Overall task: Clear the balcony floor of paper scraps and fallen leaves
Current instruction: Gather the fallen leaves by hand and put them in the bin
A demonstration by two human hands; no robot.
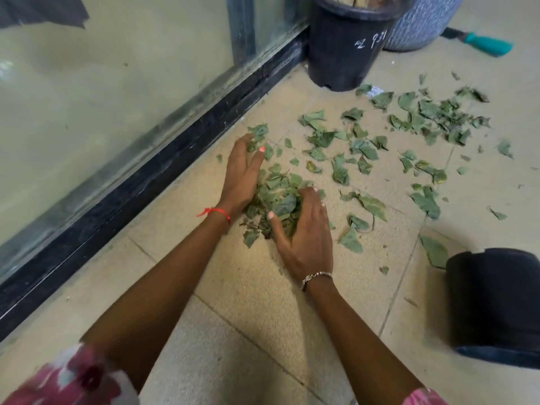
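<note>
Two bounds: dark sill [146, 188] left, pot [344, 48] ahead, tub [493, 302] right.
Open room: bare floor [248, 287] nearest.
Left hand [241, 173]: fingers spread, pressing pile [280, 200].
Right hand [304, 232]: curled round pile.
Leaves [432, 118]: scattered rightward.

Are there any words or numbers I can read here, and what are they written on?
"2 93": white handwritten marks on the tall black plastic plant pot in the corner; the first sign may be a Z, and the last strokes are unclear.
Crumpled silvery scrap on the floor: too small to read.
Low black tub and blue-and-white woven pot: no writing shows.
</note>
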